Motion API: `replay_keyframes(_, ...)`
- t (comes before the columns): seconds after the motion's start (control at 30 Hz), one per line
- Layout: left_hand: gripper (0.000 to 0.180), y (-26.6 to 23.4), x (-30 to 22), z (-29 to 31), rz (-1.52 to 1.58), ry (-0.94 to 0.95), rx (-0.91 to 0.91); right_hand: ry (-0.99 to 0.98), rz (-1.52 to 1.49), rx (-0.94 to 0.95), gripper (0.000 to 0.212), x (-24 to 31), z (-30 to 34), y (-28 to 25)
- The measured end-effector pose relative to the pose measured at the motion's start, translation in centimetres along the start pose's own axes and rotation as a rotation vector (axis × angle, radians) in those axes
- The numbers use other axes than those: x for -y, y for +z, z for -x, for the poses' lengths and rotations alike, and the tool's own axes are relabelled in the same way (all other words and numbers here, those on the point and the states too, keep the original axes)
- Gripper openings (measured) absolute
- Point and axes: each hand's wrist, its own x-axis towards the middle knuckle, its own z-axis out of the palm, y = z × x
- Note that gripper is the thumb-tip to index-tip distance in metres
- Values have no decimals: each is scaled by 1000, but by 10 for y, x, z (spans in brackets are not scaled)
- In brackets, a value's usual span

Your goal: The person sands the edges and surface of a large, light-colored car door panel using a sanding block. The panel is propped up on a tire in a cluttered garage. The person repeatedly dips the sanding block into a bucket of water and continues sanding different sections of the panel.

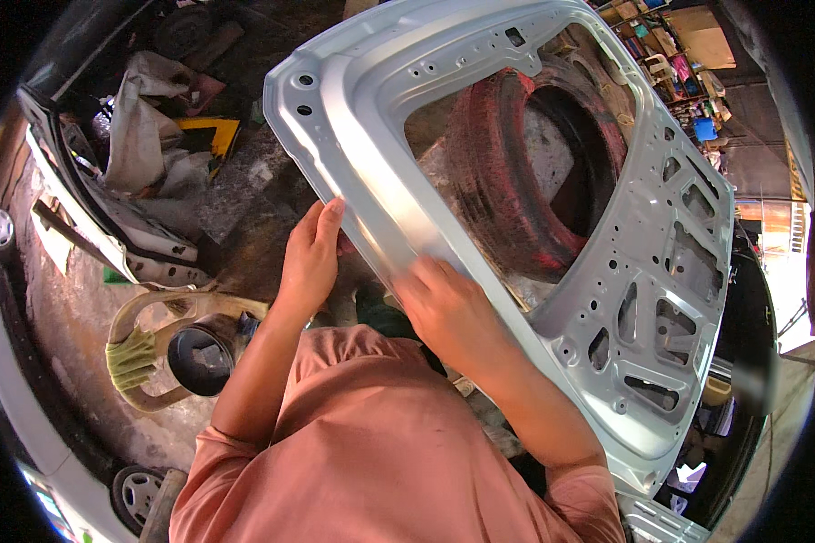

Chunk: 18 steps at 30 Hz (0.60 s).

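A silver-grey bare car tailgate (385,195), with a large window opening and many cut-outs, stands tilted in front of me. My left hand (311,255) grips its near left edge, thumb on the face and fingers wrapped behind. On the frame beside the window opening lies my right hand (439,299). Its fingers are bent and pressed together, with the tips slightly smeared by motion. Anything under those fingertips is hidden. Through the opening shows a worn tyre (489,154) with red smears.
At my left stands a beige plastic chair (136,317) with a black bucket (199,360) on it. Beyond lies a white car panel (145,244) by a grey cloth (140,127). A white car (27,398) lines the left side. Cluttered shelves (675,68) stand at the far right.
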Motion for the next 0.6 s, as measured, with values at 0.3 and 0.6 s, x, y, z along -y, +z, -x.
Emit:
replay_keyframes(0.3,48,3,-18,6,-5,33,-12,-16,76,-76,8,9,-26,3)
replay_keyframes(0.6,48,1,-7,2,28,69,47,33,-10,128,21,-1,70,-10)
